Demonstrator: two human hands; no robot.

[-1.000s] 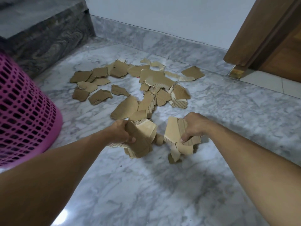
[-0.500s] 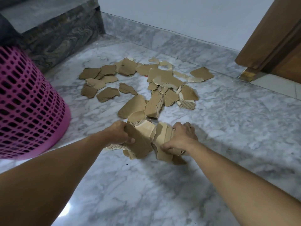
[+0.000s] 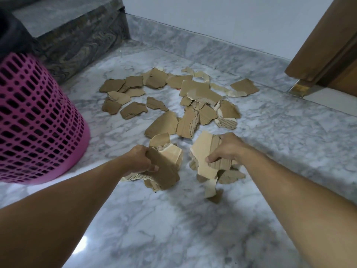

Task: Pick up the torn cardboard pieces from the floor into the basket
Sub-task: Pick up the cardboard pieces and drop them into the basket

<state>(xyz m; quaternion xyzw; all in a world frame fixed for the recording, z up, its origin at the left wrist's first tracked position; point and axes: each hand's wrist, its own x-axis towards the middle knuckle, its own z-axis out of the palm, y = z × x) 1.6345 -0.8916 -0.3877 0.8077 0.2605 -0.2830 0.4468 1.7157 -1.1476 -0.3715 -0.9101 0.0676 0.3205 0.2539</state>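
Brown corrugated cardboard everywhere, basically. The torn cardboard pieces (image 3: 193, 105) are spread across a glossy grey-white marble floor (image 3: 193, 229), ragged-edged and irregular, mostly flat, some overlapping in a loose heap near the middle and a few strays off toward the left and the far wall. A couple of them show the ribbed fluting where the top layer peeled off, and some have a paler tan face instead of the darker kraft brown.

The left hand (image 3: 139, 161) is clenched round a thick wad of pieces (image 3: 166, 167), thumb pressed over the darker front sheet, with wavy corrugated edges poking out underneath. The right hand (image 3: 226, 149) grips its own bundle (image 3: 204, 161), fingers curled over the top and thumb on a ribbed strip; a long pale scrap dangles down from it, and a few more bits lie on the floor just below and beside it. Both bundles are held low over the floor, close together but not touching.

The basket (image 3: 34, 120) is off to the left, bright pink plastic with a grid of rectangular holes, standing on the floor. Can't tell what's inside from this angle. Behind it there's a dark swirly stone step (image 3: 77, 35), a plain white wall (image 3: 222, 18), and a wooden door frame (image 3: 326, 41) at the far right.
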